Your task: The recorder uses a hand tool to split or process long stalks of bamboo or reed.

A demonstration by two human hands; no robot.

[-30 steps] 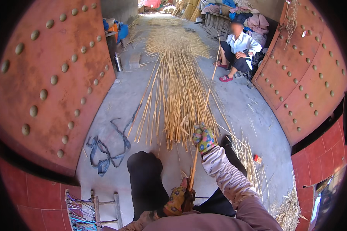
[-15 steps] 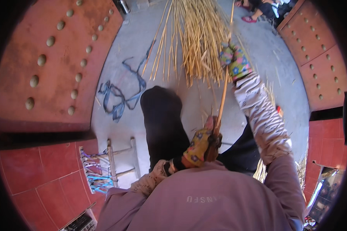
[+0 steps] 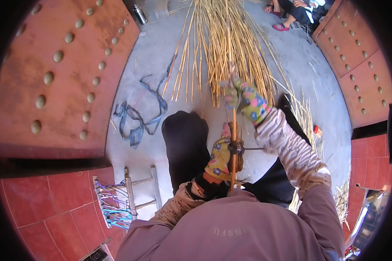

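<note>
A long tan stalk, like a reed [image 3: 234, 124], runs nearly straight away from my body, its near end by my shirt. My right hand [image 3: 247, 100], in a green floral glove, is closed around the stalk beyond my knees. Closer in, my left hand [image 3: 219, 157], in a yellow floral glove, is closed beside the stalk and against a dark tool [image 3: 236, 148]. A thin rod sticks out rightward from this tool. The glove hides part of the tool, so its exact kind is unclear. Beyond my right hand spreads a large pile of similar stalks [image 3: 228, 48].
Blue strapping [image 3: 137, 124] lies tangled on the grey floor at left, near a wooden stool frame [image 3: 130, 191]. Studded reddish doors [image 3: 69, 78] stand at both sides. A metal flask [image 3: 140, 14] and a seated person [image 3: 294, 13] are at the far end.
My right hand has moved left and nearer to me along with the stalk. The stalk has swung from a slant to nearly straight ahead. My left hand stays low beside the tool.
</note>
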